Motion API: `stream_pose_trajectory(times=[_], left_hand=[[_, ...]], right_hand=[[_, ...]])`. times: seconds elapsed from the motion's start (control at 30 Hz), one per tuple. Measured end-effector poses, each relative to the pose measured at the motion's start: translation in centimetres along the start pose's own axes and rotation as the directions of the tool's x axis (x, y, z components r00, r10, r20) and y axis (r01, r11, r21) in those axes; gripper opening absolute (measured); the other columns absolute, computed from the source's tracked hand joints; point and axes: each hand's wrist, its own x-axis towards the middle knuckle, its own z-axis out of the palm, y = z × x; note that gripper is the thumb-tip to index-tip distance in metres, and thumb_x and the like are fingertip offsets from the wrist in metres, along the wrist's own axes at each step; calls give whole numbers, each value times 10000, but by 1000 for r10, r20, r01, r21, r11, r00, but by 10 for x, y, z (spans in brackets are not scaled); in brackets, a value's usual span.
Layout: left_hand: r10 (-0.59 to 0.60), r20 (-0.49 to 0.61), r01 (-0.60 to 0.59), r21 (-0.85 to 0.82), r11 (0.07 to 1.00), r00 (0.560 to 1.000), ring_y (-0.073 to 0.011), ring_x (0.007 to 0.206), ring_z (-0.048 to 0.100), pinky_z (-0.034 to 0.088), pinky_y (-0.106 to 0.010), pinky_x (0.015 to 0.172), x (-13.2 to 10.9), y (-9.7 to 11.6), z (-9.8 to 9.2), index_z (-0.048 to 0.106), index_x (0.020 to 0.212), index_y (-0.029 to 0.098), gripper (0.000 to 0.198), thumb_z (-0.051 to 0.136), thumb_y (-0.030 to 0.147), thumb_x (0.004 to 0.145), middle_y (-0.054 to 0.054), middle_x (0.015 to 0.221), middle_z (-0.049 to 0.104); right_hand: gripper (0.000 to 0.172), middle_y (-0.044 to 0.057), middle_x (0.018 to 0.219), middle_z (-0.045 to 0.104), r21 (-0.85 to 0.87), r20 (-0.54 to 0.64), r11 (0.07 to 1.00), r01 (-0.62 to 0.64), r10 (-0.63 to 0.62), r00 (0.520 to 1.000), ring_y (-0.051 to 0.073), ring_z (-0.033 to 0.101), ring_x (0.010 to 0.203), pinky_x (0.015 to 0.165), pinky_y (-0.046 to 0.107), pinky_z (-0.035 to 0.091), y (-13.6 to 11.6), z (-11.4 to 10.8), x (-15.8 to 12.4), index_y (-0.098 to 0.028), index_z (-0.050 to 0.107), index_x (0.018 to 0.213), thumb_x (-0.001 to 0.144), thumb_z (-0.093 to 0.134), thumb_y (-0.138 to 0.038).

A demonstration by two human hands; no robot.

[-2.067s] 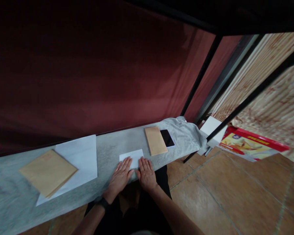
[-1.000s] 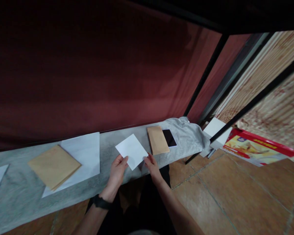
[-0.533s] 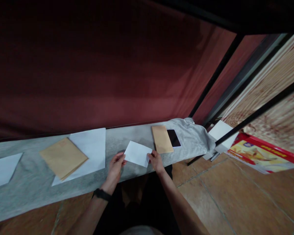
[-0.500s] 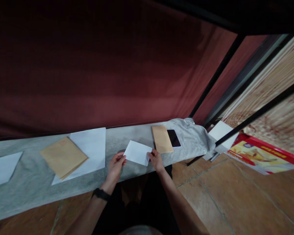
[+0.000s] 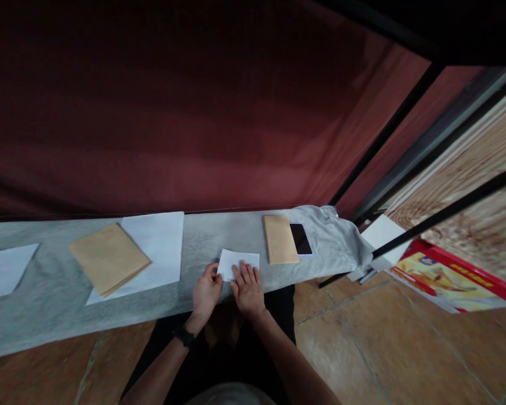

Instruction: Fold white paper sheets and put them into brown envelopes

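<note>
A small white sheet of paper [image 5: 228, 260] lies on the grey cloth in front of me, in the head view. My left hand [image 5: 208, 289] pinches its left edge between thumb and fingers. Flat across the paper's lower right part rests my right hand [image 5: 248, 286], its fingers stretched out and covering that part. To the right of the paper is a stack of brown envelopes [image 5: 280, 239], with a dark-screened phone [image 5: 301, 239] partly beneath or beside it.
On the left, brown envelopes [image 5: 109, 259] overlap a large white sheet [image 5: 164, 242]. Another white sheet [image 5: 6, 273] lies at the far left. The narrow bench with grey cloth [image 5: 152, 306] backs onto a dark red curtain [image 5: 194, 140]. A red and yellow box [image 5: 451, 275] stands on the floor at right.
The paper has come down flat onto the cloth, nearer to me. My right hand has let go of its right edge and spread out on top of it.
</note>
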Motion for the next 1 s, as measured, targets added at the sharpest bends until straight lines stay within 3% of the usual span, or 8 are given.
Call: stream_pose_trajectory(times=[0.13,0.27,0.4,0.5,0.67,0.77,0.87,1.0], left_hand=[[10,45,-21,251,968,999,-210,747,687,452,-280,645,-6,8,-7,597,1297,202,398,491,236,915,-61,875,742],[5,53,-20,280,960,999,-213,799,696,473,-286,688,-4,7,-8,644,1234,200,353,497,219,913,-74,902,748],[-56,64,57,-24,998,996,-177,670,668,480,-266,636,12,3,-5,633,1201,196,359,598,241,846,-13,765,702],[-167,105,191,-302,934,980,-138,524,609,471,-243,549,26,2,-2,593,1206,186,396,607,242,813,42,678,643],[-160,38,159,-478,864,986,-152,524,613,475,-249,523,32,-4,0,550,1249,175,445,590,271,817,51,652,612],[-112,-13,101,-346,933,994,-175,572,638,506,-281,578,27,-9,-1,566,1256,158,434,571,259,834,16,687,651],[11,-51,-13,-33,999,999,-217,761,698,550,-348,748,21,-10,-5,609,1245,156,384,517,229,879,-71,880,725],[231,-83,-190,345,919,969,-287,1129,655,497,-451,1006,11,-10,-5,645,1247,153,379,448,205,927,-166,1218,686]], right_hand=[[509,125,1592,395,-37,-27,998,-42,41,999,290,367,1475,1216,507,242,8,-1,-2,-212,448,1521,1029,500,-330],[507,158,1579,407,-49,-75,997,-66,62,995,299,370,1472,1208,526,241,15,-1,-3,-166,436,1526,1041,464,-314],[504,171,1565,425,-30,-77,997,-76,74,994,312,367,1473,1197,538,256,17,-1,0,-153,443,1521,1040,446,-302],[494,167,1569,422,-19,-76,994,-105,103,992,303,354,1481,1196,534,265,17,-5,7,-143,443,1519,1046,407,-279],[529,153,1607,361,9,-104,997,-73,74,992,280,279,1516,1209,532,254,10,-17,22,-133,353,1563,1052,358,-271],[518,125,1605,374,37,-62,999,-3,5,998,267,295,1511,1219,512,254,1,-16,27,-147,369,1557,1054,354,-270],[492,85,1579,428,70,10,997,36,-36,999,252,365,1479,1218,487,278,-8,-6,28,-193,414,1538,1057,378,-292],[469,69,1549,471,86,53,996,32,-37,998,249,420,1449,1213,484,297,-14,4,26,-229,462,1512,1051,411,-301]])
